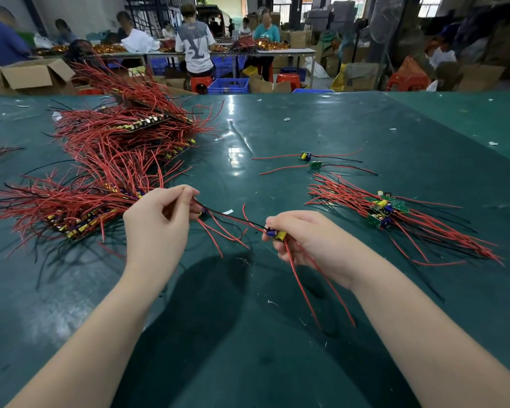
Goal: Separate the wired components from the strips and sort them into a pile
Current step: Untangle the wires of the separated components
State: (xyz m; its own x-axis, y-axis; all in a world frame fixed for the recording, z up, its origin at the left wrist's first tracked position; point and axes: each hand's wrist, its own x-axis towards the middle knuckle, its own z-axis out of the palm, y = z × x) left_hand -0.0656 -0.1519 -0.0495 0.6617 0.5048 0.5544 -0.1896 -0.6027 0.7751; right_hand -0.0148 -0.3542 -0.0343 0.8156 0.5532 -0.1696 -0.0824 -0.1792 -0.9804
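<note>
My left hand [156,219] pinches the end of a strip piece [202,212] with red and black wires hanging from it. My right hand [304,240] grips a small wired component [277,234] with a blue and a yellow part; its red wires trail down toward me. A black wire stretches between the two hands. Strips with many red wires [80,213] lie to the left, more stacked behind [136,125]. A pile of separated green boards with wires [386,212] lies to the right. Two loose components [311,161] lie beyond it.
The green table [277,128] carries small white scraps. Beyond its far edge stand cardboard boxes [33,75], blue crates [228,85] and red stools, and several people work at another table [277,51].
</note>
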